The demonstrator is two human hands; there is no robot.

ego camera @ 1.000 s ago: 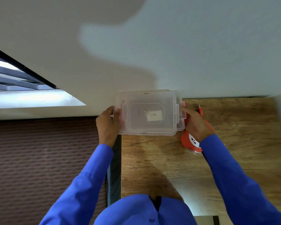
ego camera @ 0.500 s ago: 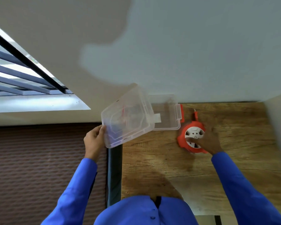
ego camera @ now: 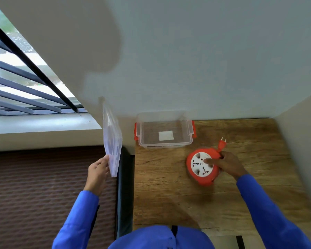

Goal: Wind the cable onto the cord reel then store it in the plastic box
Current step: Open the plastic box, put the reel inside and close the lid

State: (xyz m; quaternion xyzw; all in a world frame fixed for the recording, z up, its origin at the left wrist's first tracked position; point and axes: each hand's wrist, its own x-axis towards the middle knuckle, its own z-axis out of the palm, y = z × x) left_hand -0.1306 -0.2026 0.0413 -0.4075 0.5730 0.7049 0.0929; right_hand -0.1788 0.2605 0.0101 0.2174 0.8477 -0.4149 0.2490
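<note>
One cord reel (ego camera: 202, 167), orange with a white socket face, lies on the wooden table (ego camera: 169, 194), its single two-pin plug (ego camera: 222, 144) sticking out at 1 o'clock. The right hand (ego camera: 226, 163) grips the reel's rim, thumb on the face. One open plastic box (ego camera: 164, 134) with two orange clasps sits at the reel's 11 o'clock. The left hand (ego camera: 97, 170) holds one clear lid (ego camera: 111, 139) on edge, off the table's left side

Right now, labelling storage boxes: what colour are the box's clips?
Orange-red clips, clear box; head view.
</note>
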